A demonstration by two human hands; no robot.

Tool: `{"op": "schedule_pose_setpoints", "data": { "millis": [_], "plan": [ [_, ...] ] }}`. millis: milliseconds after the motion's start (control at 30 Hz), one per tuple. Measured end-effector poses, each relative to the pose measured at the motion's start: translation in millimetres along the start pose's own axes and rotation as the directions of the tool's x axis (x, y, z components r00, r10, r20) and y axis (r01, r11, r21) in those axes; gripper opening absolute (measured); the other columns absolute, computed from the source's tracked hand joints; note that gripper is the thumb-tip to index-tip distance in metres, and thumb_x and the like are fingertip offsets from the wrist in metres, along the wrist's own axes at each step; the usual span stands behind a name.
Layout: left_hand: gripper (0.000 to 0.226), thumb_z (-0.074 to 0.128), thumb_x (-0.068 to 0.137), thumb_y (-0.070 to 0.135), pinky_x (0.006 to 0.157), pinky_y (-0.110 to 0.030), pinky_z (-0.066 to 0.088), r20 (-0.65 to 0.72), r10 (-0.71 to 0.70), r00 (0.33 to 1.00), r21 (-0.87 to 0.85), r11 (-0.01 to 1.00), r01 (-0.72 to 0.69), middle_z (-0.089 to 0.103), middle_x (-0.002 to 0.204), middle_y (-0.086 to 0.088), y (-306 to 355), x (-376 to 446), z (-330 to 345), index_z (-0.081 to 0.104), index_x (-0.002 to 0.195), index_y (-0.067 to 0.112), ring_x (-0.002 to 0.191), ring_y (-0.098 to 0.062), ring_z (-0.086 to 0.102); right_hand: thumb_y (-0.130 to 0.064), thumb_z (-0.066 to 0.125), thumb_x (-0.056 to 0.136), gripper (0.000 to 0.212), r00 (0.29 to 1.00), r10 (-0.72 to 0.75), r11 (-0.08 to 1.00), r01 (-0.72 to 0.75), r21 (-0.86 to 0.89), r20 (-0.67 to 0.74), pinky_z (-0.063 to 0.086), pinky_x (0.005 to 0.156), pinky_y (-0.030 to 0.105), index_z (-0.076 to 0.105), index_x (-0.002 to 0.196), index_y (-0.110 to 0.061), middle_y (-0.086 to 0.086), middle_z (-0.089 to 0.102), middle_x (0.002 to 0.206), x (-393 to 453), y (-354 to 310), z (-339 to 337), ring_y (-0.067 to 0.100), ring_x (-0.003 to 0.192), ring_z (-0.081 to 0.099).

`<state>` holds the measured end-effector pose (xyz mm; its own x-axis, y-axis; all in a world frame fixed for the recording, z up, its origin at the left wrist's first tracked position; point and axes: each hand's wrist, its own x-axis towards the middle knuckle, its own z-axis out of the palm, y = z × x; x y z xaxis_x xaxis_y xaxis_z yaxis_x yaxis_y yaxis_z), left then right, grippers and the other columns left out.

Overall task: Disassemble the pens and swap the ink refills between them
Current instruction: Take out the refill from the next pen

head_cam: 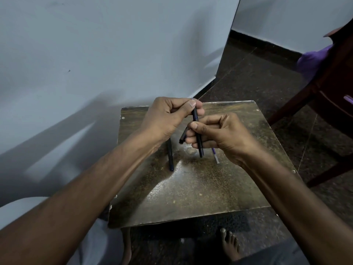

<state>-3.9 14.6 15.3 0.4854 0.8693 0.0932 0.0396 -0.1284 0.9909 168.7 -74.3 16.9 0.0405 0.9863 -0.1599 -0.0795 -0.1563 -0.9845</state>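
A dark pen barrel (197, 131) stands nearly upright above the small table (200, 192). My left hand (168, 117) pinches its top end, where a thin refill tip shows. My right hand (219, 134) grips the barrel's middle and also holds a short dark pen cap (182, 138) under its fingers. A second dark pen barrel (170, 156) lies on the table beneath my left wrist. A loose refill with a purple end (215, 155) lies on the table, partly hidden by my right hand.
The table is small, worn and brown, set against a pale wall (95, 54) at the left. A dark wooden chair (332, 96) with purple cloth stands at the right on the dark floor. A bare foot (230, 245) rests below the table's front edge.
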Motion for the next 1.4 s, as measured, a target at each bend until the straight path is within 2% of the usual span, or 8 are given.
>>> {"op": "schedule_pose_setpoints", "data": {
  "millis": [267,433,600,667,800,967,1167,1400],
  "plan": [
    [0.016,0.078,0.101,0.033,0.101,-0.022,0.057,-0.036,0.006,0.999,0.005,1.000,-0.006,0.087,0.099,0.008,-4,1,5,0.088,0.105,0.022,0.108,-0.003,0.080,-0.028,0.097,0.076,0.030,0.977,-0.126,0.974,0.089,-0.210,-0.170,0.068,0.063,0.041,0.075,0.087,-0.010,0.006,0.077,0.068,-1,3,3,0.025,0.064,0.079],
    [0.013,0.075,0.103,0.029,0.090,-0.015,0.059,-0.046,0.006,0.999,0.027,1.000,-0.005,0.087,0.098,0.008,-3,-1,2,0.087,0.108,0.025,0.101,-0.007,0.081,-0.025,0.055,0.112,0.032,0.997,0.036,0.986,-0.025,-0.162,0.063,0.063,0.100,0.038,0.072,0.127,-0.002,0.015,0.083,0.111,-1,0,-6,0.025,0.107,0.080],
    [0.016,0.074,0.104,0.032,0.083,-0.003,0.053,-0.032,-0.008,0.999,0.012,1.000,0.008,0.087,0.099,0.011,2,-3,2,0.087,0.109,0.023,0.103,-0.001,0.080,-0.023,0.081,0.089,0.014,1.000,0.000,0.993,-0.002,-0.118,-0.021,0.064,0.081,0.028,0.075,0.093,-0.011,0.004,0.083,0.089,1,0,-6,0.014,0.088,0.079],
    [0.018,0.074,0.104,0.032,0.087,-0.002,0.050,-0.022,-0.008,1.000,0.019,1.000,0.008,0.087,0.100,0.011,3,-3,3,0.086,0.111,0.022,0.107,0.002,0.079,-0.032,0.084,0.082,0.027,1.000,0.005,0.992,-0.008,-0.123,-0.030,0.063,0.079,0.027,0.073,0.096,-0.012,0.003,0.083,0.091,2,1,-8,0.012,0.086,0.078],
    [0.019,0.074,0.104,0.029,0.078,-0.008,0.057,-0.056,-0.039,0.998,-0.028,0.999,0.038,0.088,0.099,0.005,2,-2,1,0.086,0.111,0.016,0.098,-0.013,0.081,-0.030,0.062,0.108,0.030,0.992,0.080,0.995,-0.074,-0.063,0.095,0.066,0.083,0.031,0.076,0.123,-0.007,0.010,0.083,0.114,0,1,-8,0.018,0.095,0.078],
    [0.018,0.075,0.103,0.032,0.087,-0.005,0.054,-0.032,-0.034,0.999,0.014,0.999,0.035,0.087,0.099,0.009,2,-2,2,0.087,0.110,0.020,0.106,-0.001,0.080,-0.030,0.088,0.080,0.025,0.996,0.045,0.997,-0.049,-0.053,-0.074,0.061,0.080,0.032,0.075,0.091,-0.012,0.006,0.081,0.093,3,7,-1,0.017,0.088,0.077],
    [0.017,0.076,0.102,0.033,0.089,-0.014,0.059,-0.067,-0.046,0.997,0.025,0.999,0.048,0.087,0.099,0.007,1,0,-1,0.087,0.108,0.022,0.103,-0.007,0.082,-0.028,0.061,0.109,0.029,0.993,0.102,0.991,-0.105,0.080,0.051,0.063,0.072,0.026,0.079,0.117,-0.008,0.007,0.083,0.106,3,3,0,0.013,0.086,0.077],
    [0.021,0.084,0.092,0.048,0.103,-0.037,0.061,-0.100,-0.021,0.995,0.149,0.988,0.036,0.086,0.091,0.013,5,-4,3,0.089,0.092,0.029,0.097,-0.002,0.081,-0.017,0.090,0.072,0.030,0.998,0.028,0.998,-0.023,0.063,-0.064,0.065,0.071,0.031,0.066,0.087,-0.009,0.015,0.078,0.087,3,7,3,0.020,0.076,0.078]
  ]
}}
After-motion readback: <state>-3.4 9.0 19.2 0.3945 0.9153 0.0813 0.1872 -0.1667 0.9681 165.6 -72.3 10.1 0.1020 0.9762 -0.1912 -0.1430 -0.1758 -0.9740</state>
